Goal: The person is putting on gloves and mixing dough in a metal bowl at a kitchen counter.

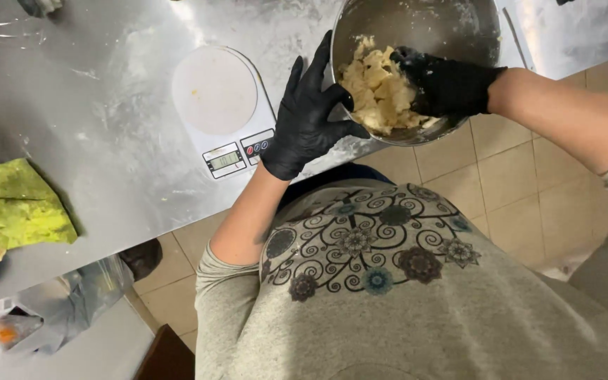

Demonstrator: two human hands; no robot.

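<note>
Left hand (309, 116), fingers spread wide, braces the steel bowl (416, 28) at the table (107, 112) edge; right hand (445, 84) fingers dig into the pale dough (374, 91), gripping it.

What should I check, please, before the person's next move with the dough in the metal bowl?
1. Left hand steadies the metal bowl at its rim: ok, the palm lies against the near side.
2. Right hand is in the dough: ok, the gloved fingers rest on the lumps.
3. Dough looks uniform: not ok, it is in rough, crumbly pieces.
4. Bowl sits fully on the steel counter: cannot tell, it is at the edge and looks tilted toward the person.
5. Both gloves are whole: cannot tell, though flour marks show on the right one.
6. Kitchen scale is apart from the bowl: ok.
</note>
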